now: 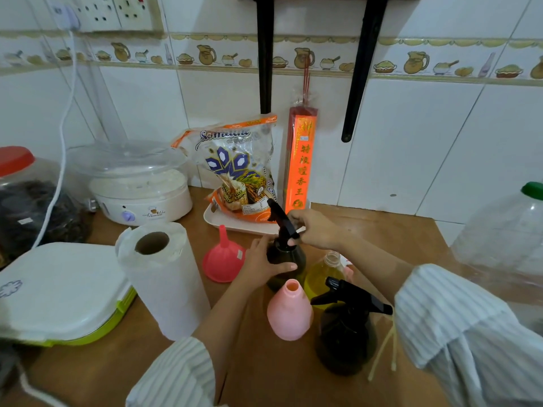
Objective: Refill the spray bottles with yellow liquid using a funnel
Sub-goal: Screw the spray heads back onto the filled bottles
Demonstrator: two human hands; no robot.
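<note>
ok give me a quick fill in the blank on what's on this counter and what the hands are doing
1. The left hand holds the body of a dark spray bottle while the right hand grips its black ____.
2. The funnel lies beside the paper towel roll, and its colour is ____.
3. The pink bottle in front has no ____ on its neck.
4. The clear bottle behind it holds ____ liquid.

Missing words: spray head; pink; cap; yellow
</note>
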